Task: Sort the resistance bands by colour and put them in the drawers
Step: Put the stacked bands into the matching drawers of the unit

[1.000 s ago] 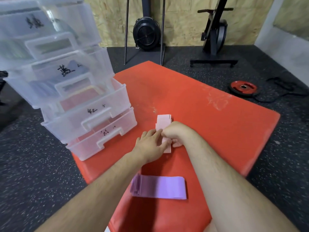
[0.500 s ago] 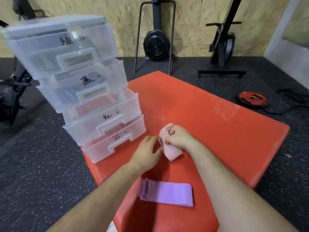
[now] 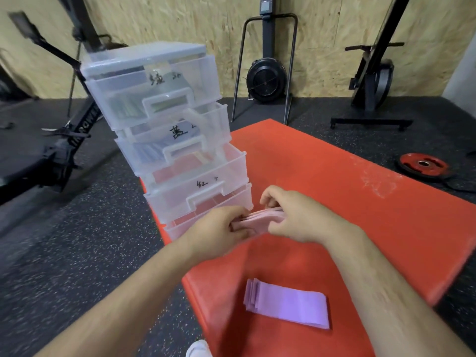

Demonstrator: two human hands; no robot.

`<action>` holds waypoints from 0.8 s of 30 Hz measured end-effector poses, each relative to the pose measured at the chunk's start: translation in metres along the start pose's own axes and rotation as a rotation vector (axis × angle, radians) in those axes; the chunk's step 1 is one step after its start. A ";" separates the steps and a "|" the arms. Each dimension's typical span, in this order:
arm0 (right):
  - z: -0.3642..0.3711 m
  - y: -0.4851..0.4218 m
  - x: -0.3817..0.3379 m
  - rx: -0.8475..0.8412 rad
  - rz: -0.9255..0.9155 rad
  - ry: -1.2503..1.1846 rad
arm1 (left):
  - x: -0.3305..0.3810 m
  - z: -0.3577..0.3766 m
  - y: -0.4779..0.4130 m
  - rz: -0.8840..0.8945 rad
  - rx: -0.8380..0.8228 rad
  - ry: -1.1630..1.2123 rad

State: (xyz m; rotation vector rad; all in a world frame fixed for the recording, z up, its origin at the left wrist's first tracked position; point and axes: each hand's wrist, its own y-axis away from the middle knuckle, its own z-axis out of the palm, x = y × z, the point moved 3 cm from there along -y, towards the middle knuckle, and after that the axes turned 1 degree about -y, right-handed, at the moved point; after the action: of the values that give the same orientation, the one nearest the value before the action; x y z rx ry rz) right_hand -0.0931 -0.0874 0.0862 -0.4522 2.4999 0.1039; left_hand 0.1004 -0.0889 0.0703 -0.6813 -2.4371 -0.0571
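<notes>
- Chipboard wall (image 3: 180, 19) closes the back of the room; a speckled black rubber floor (image 3: 77, 253) runs up to it.
- A red mat (image 3: 334, 202) lies on the floor and carries the task items.
- Three black exercise machines stand on the floor: a long machine (image 3: 69, 140) at far left, a fan unit (image 3: 266, 79) against the wall, and an upright frame (image 3: 373, 73) at right.
- A clear plastic drawer unit (image 3: 164, 130) stands on the left corner of the mat. It has four drawers, and the three fronts in view carry handwritten labels.
- The drawers stand stepped, each lower one pulled farther out. The top drawer (image 3: 154, 99) shows greenish contents, the second drawer (image 3: 175, 148) bluish, the third drawer (image 3: 198, 186) red. The bottom drawer (image 3: 180, 228) is partly hidden behind the left hand.
- The left hand (image 3: 219, 228) has its grip pinching the left end of the pink bands, fingers curled round the stack.
- The right hand (image 3: 296, 217) has its grip pinching the right end of the same stack, thumb under and fingers curled over the top.
- The purple bands (image 3: 286, 304) lie flat in a stack on the mat, near the person, between the forearms and touched by neither hand.
- The pink bands (image 3: 257, 221) are held as a folded stack above the mat, just beside the front of the bottom drawer.
- A red weight plate (image 3: 423, 164) lies on the floor beyond the right edge of the mat.
- A white shoe tip (image 3: 198, 350) shows at the bottom edge.
</notes>
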 end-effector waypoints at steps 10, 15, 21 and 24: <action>-0.003 -0.019 -0.081 0.314 -0.334 0.266 | 0.002 -0.105 0.047 0.030 0.293 -0.223; -0.025 -0.084 -0.123 0.360 -0.415 0.408 | -0.017 -0.151 0.028 0.028 0.279 -0.355; -0.032 -0.145 -0.131 0.267 -0.448 0.596 | -0.048 -0.159 -0.007 -0.034 0.223 -0.524; -0.027 -0.158 -0.123 0.150 -0.428 0.584 | -0.061 -0.144 -0.014 -0.014 0.174 -0.633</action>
State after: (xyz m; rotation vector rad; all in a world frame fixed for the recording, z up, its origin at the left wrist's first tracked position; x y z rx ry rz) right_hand 0.0408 -0.2042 0.1819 -1.0641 2.8633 -0.4404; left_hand 0.2135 -0.1568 0.1552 -0.6745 -2.9958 0.4213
